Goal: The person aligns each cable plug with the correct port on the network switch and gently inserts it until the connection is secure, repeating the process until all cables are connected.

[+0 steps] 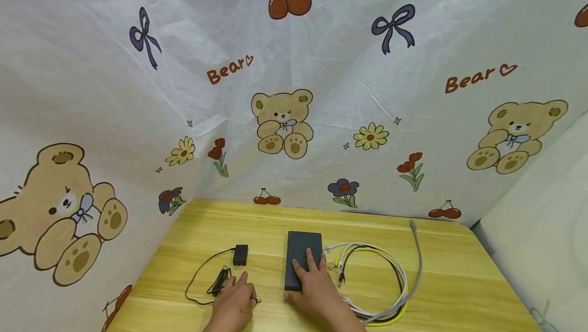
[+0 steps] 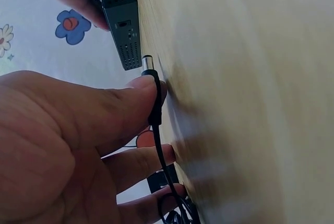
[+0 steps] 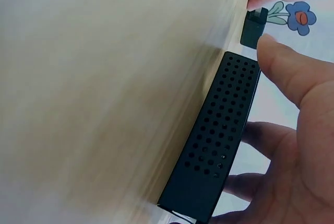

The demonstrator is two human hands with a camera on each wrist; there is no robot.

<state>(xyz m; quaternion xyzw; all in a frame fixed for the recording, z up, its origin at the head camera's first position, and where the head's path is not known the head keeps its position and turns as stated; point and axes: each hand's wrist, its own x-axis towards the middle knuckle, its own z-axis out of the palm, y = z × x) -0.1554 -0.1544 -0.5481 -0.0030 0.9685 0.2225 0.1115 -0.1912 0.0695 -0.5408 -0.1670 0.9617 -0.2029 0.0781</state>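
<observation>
Wood-toned surface (image 1: pixel 464 281) before a bear-print backdrop (image 1: pixel 331 67)

Head view: our right hand (image 1: pixel 319 288) lies with fingers spread over the dark box (image 1: pixel 297 249), near the middle of the surface, its thumb by the near left corner. Our left hand (image 1: pixel 234 304) is low on the left, beside a bundled cord (image 1: pixel 219 279) and a black adapter (image 1: pixel 241 254). Coiled cables (image 1: pixel 405 281) lie right of the box, so we would avoid sliding it that way. Bare wood shows between our hands, which gives room to move; the far edge meets the backdrop, well beyond our fingers.

Left wrist view: our left thumb and forefinger pinch a barrel plug (image 2: pixel 155 110) behind its metal tip (image 2: pixel 148 63). That tip points toward a box side with a small port (image 2: pixel 124 24); it looks just beside the corner, not in the port. We judge the step to be lining these up: best to leave the metal exposed, square it to the port and allow the cord slack.

Right wrist view: our right fingers reach over the box, its perforated side (image 3: pixel 222 119) toward us. Light steadying pressure should do, we think, with the box flat on the surface.
</observation>
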